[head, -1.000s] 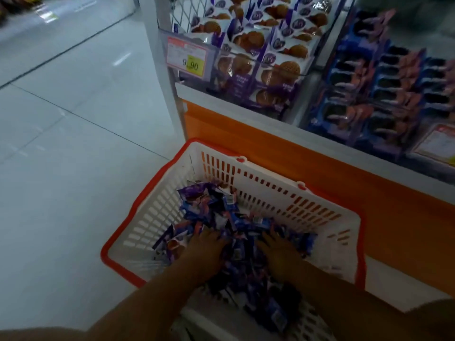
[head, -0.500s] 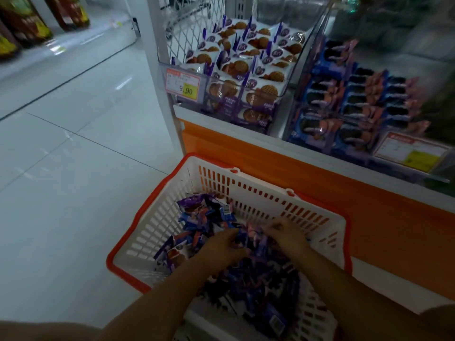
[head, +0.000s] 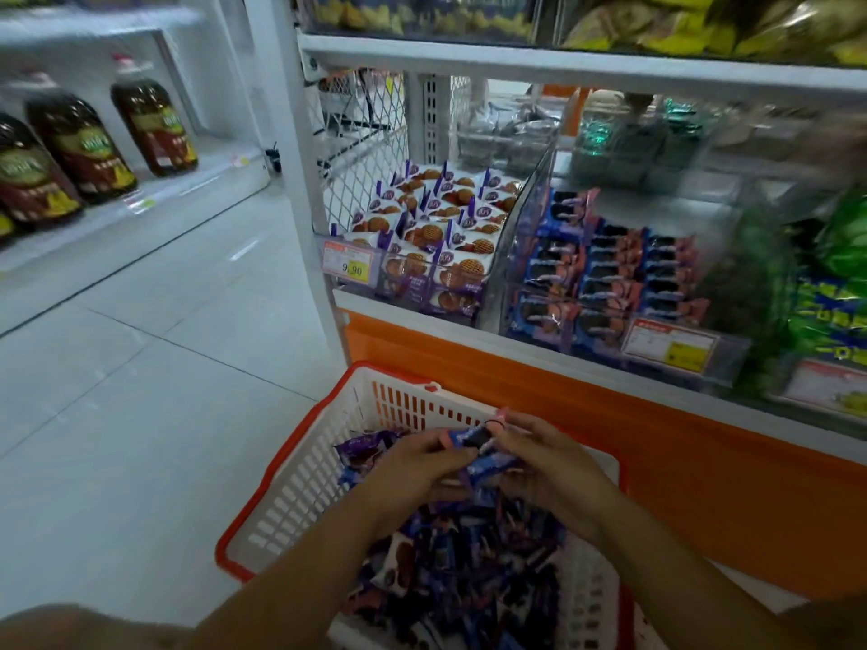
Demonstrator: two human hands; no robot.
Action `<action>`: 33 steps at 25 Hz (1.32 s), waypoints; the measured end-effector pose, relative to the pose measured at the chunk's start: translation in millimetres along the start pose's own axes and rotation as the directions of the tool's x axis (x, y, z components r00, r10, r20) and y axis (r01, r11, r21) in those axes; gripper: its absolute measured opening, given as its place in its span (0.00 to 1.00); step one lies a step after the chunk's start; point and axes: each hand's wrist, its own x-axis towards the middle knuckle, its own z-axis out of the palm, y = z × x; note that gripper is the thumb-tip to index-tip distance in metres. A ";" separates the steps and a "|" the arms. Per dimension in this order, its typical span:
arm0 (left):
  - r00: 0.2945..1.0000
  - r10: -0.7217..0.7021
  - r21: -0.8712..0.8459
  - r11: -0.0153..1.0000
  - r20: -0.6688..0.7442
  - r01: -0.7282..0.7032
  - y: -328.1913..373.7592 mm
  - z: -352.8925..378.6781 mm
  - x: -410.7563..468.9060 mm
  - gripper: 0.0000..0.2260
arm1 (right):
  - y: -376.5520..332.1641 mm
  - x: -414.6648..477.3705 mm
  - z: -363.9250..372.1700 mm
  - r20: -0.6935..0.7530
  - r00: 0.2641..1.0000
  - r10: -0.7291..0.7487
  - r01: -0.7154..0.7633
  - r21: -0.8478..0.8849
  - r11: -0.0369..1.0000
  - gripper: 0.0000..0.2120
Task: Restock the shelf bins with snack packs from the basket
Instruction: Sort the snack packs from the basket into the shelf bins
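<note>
A white basket with a red rim [head: 300, 480] stands on the floor in front of the shelf, full of blue and purple snack packs [head: 469, 570]. Above that heap, my left hand [head: 413, 466] and my right hand [head: 544, 457] together hold a small bunch of blue-and-pink snack packs [head: 474, 438], fingers curled round them. On the shelf above, a clear bin [head: 605, 274] holds rows of the same blue-and-pink packs. Left of it, another bin [head: 441, 236] holds purple-and-white waffle packs.
An orange shelf base [head: 610, 415] runs right behind the basket. A price tag [head: 349, 265] hangs on the left bin, another [head: 671, 344] on the blue bin. Green packs [head: 825, 293] fill the far-right bin. Dark bottles [head: 84, 147] line a shelf across the tiled aisle.
Both hands have come up out of the heap in the basket, now holding a bunch of packs between them. The view has tilted up toward the shelf.
</note>
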 end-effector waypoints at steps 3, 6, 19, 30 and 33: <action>0.996 0.082 0.115 0.990 0.019 -0.084 25.3 4.9 -8.7 0.05 | -19.5 -12.2 3.0 -0.014 0.997 -0.075 0.071 -0.191 0.979 0.14; 0.976 0.214 0.243 0.949 -0.028 -0.201 62.7 8.6 -13.6 0.08 | -56.7 -24.1 5.9 -0.036 0.980 -0.194 0.164 -0.397 0.903 0.14; 0.675 0.717 0.926 0.114 0.173 -0.359 151.1 18.9 71.1 0.32 | -225.0 101.7 -55.9 -0.413 0.751 -0.516 0.176 -0.628 0.758 0.17; 0.619 0.765 0.882 0.154 0.179 -0.446 150.7 13.0 74.0 0.31 | -224.4 147.2 -61.2 -0.410 0.785 -0.465 -0.031 -0.775 0.631 0.21; 0.505 0.853 0.894 0.119 0.130 -0.431 139.8 3.4 54.8 0.26 | -224.0 112.0 -42.6 -0.304 0.468 -0.830 0.261 -0.849 0.459 0.20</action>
